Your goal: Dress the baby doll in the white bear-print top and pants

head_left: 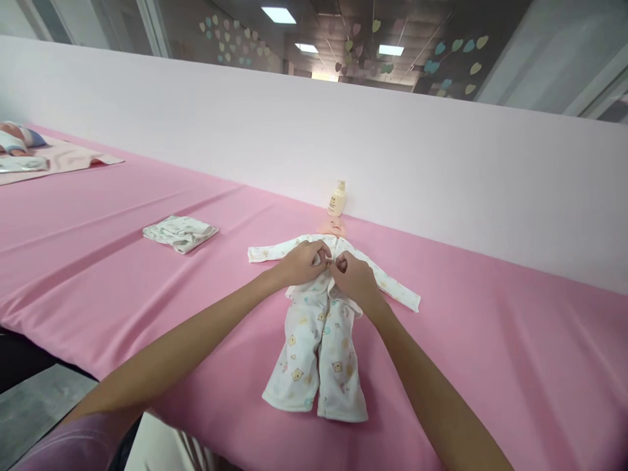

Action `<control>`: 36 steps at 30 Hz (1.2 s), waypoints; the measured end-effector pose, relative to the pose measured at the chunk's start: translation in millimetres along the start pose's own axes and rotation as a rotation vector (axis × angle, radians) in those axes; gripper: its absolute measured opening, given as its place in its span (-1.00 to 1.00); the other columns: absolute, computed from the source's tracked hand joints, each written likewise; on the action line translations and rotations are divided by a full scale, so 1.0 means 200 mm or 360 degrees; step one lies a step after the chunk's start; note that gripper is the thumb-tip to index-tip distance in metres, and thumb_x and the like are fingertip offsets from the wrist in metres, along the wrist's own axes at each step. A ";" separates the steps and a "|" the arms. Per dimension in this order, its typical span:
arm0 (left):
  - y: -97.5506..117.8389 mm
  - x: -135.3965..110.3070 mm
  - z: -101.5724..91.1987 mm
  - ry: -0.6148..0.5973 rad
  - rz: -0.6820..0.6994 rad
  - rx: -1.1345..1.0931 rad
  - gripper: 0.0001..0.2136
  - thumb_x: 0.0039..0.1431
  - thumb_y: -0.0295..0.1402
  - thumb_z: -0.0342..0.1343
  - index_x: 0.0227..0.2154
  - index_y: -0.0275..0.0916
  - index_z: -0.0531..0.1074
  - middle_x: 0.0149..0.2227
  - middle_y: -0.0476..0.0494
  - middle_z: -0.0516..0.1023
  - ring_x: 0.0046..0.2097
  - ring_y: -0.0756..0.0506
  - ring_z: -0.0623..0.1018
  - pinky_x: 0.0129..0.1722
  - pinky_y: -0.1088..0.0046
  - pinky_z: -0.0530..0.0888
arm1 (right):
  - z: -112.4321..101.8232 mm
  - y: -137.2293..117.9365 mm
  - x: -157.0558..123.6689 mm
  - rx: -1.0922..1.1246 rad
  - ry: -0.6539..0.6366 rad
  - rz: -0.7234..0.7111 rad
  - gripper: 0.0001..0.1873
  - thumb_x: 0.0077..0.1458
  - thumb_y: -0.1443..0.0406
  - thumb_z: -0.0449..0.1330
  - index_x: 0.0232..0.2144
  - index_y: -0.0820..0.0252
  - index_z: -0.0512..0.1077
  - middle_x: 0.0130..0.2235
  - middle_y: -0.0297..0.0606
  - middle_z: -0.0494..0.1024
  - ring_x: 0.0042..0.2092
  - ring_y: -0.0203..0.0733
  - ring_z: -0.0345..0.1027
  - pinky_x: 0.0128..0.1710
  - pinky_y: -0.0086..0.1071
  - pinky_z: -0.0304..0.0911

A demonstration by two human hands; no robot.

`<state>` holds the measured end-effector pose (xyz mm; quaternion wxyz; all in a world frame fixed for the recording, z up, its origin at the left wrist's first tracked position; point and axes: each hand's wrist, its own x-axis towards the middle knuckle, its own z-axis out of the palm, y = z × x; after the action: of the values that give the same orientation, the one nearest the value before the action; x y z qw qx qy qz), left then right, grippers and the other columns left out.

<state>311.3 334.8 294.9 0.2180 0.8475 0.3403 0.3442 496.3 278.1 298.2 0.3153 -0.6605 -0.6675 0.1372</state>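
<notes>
A baby doll dressed in a white printed romper (pixel 318 353) lies on its back on the pink table cover (pixel 490 366), sleeves spread to both sides. Its head (pixel 333 227) shows just beyond my hands. My left hand (pixel 305 261) and my right hand (pixel 352 275) meet at the chest of the romper. Both pinch the front edges of the cloth with curled fingers. What lies between the fingertips is too small to make out.
A folded white printed garment (pixel 179 233) lies to the left on the cover. A small cream lotion bottle (pixel 337 199) stands by the pale pink back wall (pixel 441 163). At far left lie another doll and cloths (pixel 24 152). The table's front edge (pixel 59 353) drops to the floor.
</notes>
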 end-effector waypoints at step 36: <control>-0.04 0.10 0.00 -0.0250 -0.0637 -0.0842 -0.66 0.07 -0.07 0.50 -0.29 -0.25 0.68 -0.44 -0.03 0.55 -0.51 0.08 0.32 -0.58 0.54 0.23 | -0.16 0.20 0.10 0.0604 -0.0406 -0.0110 -0.84 0.29 0.19 0.23 -0.16 0.05 0.59 -0.23 -0.28 0.65 -0.27 -0.18 0.53 -0.26 -0.28 0.52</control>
<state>318.9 354.1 298.4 0.5191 0.7018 0.3810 0.3046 548.2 294.3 303.2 0.3513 -0.5435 -0.6864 0.3318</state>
